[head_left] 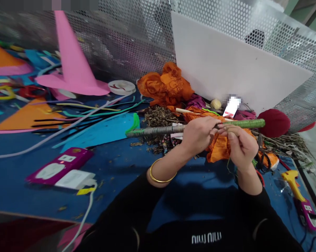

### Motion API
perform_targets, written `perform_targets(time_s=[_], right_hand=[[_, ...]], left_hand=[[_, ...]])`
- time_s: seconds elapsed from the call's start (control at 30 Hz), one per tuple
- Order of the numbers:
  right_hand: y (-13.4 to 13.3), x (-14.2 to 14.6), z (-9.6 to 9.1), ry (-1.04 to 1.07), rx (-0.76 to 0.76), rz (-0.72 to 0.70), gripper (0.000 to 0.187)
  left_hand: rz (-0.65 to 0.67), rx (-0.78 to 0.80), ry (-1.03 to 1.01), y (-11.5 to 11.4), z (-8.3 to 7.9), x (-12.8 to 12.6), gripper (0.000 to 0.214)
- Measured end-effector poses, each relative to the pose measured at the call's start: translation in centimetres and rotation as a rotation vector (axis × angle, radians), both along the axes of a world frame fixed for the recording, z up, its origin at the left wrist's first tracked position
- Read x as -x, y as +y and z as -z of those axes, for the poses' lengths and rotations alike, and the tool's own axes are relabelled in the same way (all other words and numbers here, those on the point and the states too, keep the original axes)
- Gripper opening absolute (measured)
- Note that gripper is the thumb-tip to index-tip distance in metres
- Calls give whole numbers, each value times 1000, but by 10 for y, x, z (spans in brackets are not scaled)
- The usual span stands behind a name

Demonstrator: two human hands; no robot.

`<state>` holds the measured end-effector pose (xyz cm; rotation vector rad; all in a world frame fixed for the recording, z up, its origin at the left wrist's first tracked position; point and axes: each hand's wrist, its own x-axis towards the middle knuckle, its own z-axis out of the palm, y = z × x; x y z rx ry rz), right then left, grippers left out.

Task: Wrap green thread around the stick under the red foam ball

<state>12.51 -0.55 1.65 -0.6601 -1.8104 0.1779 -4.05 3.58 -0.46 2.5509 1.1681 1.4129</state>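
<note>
A long stick (158,131) lies level across my hands, its left length grey and mottled, its right length wound in green (248,123). At its right end sits a rounded dark red head (274,123). My left hand (198,134) is closed around the middle of the stick. My right hand (240,145) pinches at the stick just beside the left fingertips, where the green winding starts. A thin strand hangs below the right fingers; exactly what they pinch is too small to make out. Orange cloth (218,148) lies under the hands.
Scissors (264,155) and a yellow glue gun (293,183) are at right. A lit phone (231,106) leans behind the hands, before a white board (226,63). Dried twigs lie near. Left are a pink cone hat (71,63), blue felt (102,129) and a purple power strip (60,166).
</note>
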Motion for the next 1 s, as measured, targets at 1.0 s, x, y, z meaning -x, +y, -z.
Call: perform_targets(time_s=[1.0], right_hand=[[32, -21, 3, 39, 326, 384, 23]], left_hand=[[-38, -445, 318, -6, 5, -15, 28]])
